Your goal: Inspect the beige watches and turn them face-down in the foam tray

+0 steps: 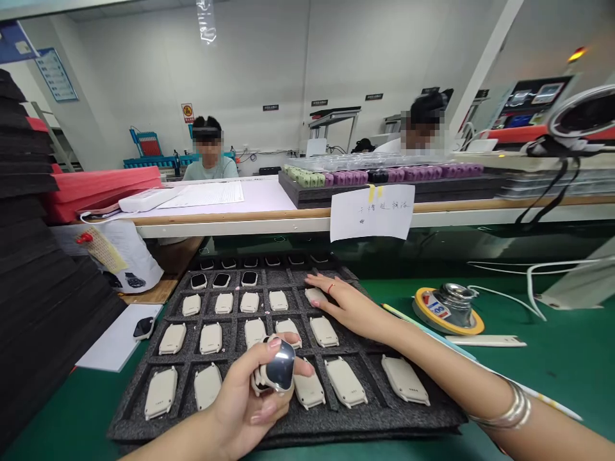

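Note:
A watch case with a dark glossy face (280,366) is gripped in my left hand (250,387), above the front of the tray. Beige edges behind it look like another case in the same grip, partly hidden by my fingers. My right hand (342,302) reaches across to a cell on the tray's right side, thumb and fingers around a pale watch case (314,296). The black foam tray (283,428) holds several beige cases, back side up, such as the one at front right (405,380). In its far rows several lie with dark faces up (221,280).
To the right are a yellow tape roll (423,314) with a metal-topped container (456,301), a beige strip (490,341) and white cables. A dark-faced watch (143,328) lies by a white sheet at left. Stacked black foam (29,288) rises far left. A shelf (230,225) crosses behind; two people sit beyond.

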Demonstrator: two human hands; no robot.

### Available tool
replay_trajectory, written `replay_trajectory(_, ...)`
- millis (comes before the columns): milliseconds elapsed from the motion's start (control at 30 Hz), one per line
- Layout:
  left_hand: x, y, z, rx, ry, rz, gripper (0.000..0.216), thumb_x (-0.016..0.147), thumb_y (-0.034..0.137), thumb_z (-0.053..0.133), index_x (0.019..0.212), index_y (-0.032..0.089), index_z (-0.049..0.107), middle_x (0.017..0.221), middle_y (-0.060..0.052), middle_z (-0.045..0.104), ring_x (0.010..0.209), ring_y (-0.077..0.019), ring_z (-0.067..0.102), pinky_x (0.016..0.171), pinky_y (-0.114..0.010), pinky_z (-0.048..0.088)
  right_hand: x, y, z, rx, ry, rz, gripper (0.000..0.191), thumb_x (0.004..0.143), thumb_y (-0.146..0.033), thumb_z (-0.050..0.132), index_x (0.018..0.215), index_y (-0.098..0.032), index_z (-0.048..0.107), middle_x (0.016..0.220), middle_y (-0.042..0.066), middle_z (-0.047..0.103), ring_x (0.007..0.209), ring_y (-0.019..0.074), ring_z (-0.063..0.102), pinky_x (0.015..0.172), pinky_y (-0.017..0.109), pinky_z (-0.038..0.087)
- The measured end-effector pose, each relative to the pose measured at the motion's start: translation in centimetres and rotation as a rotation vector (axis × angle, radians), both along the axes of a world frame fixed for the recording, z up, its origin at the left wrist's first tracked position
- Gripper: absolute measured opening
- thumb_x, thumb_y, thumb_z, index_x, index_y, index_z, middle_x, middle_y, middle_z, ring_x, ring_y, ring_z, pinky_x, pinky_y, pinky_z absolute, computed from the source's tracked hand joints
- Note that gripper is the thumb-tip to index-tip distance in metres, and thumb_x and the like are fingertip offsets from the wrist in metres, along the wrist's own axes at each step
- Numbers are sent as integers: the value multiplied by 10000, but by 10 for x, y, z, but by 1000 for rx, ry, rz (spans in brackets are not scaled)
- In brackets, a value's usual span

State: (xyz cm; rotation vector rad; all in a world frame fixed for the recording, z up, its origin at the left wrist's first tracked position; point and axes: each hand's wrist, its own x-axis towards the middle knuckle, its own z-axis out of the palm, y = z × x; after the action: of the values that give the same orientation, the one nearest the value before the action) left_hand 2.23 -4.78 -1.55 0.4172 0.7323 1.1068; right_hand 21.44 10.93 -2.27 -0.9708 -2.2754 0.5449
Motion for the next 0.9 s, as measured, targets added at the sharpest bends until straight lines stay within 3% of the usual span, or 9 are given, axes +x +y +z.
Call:
replay_trajectory(133, 5, -1, 2, -58, 32, 61, 300, 784, 285, 700, 1021, 103, 678, 902, -130, 750, 446, -60, 524, 415, -161, 299, -6, -41, 29, 22, 67, 69, 344, 986, -387, 468, 1288, -247, 554, 1359, 90, 598, 1289, 231, 538, 1092, 479, 420)
replay_trajectory(200, 6, 0, 2, -82, -6, 78, 279, 811, 357, 693, 924, 103, 679, 842, -114, 739, 475, -79, 554, 427, -163, 316, -10, -66, 41, 64, 157, 244, 238, 956, -375, 556, 1162, -260, 590, 1307, 65, 620, 1228, 192, 579, 1037, 378, 478)
replay_trajectory(267, 6, 2, 1, -100, -43, 81, 342, 853, 452, 638, 860, 111, 668, 756, -84, 712, 438, -74, 527, 403, -161, 289, -14, -85, 44, 95, 168, 415, 327, 822, -370, 754, 1073, -240, 589, 1309, 83, 605, 1247, 207, 562, 1025, 340, 486)
replay_trajectory(333, 6, 4, -1, -95, -73, 71, 364, 880, 474, 599, 847, 117, 662, 717, -61, 690, 405, -55, 487, 391, -153, 272, -17, -95, 39, 132, 159, 482, 351, 757, -307, 822, 1000, -225, 582, 1316, 103, 589, 1263, 223, 548, 1032, 340, 482)
replay_trajectory(533, 7, 7, -2, -93, -115, 39, 280, 882, 397, 634, 836, 121, 645, 627, -24, 631, 406, -39, 490, 374, -115, 226, -17, -94, 17, 148, 236, 428, 144, 855, -219, 711, 891, -223, 572, 1231, 107, 617, 1142, 208, 624, 957, 331, 529)
replay_trajectory(667, 9, 7, -4, -70, -106, 23, 288, 854, 412, 671, 814, 129, 632, 583, -6, 597, 423, -41, 491, 382, -110, 214, -17, -94, 16, 205, 296, 406, 36, 881, -201, 652, 873, -217, 620, 1180, 113, 646, 1094, 226, 646, 922, 356, 548)
replay_trajectory(767, 9, 6, -4, -41, -86, -15, 314, 858, 424, 662, 817, 114, 645, 611, -24, 614, 427, -39, 490, 385, -118, 207, -16, -93, 16, 227, 435, 357, 68, 899, -189, 634, 843, -217, 662, 987, 82, 706, 931, 206, 691, 819, 342, 587)
replay_trajectory(900, 8, 6, -2, -32, -39, -19, 329, 902, 423, 585, 887, 105, 668, 749, -101, 695, 404, -40, 484, 372, -135, 186, -16, -90, 13, 61, 744, 189, 95, 922, -177, 622, 841, -220, 648, 824, 28, 705, 747, 148, 710, 697, 266, 608)
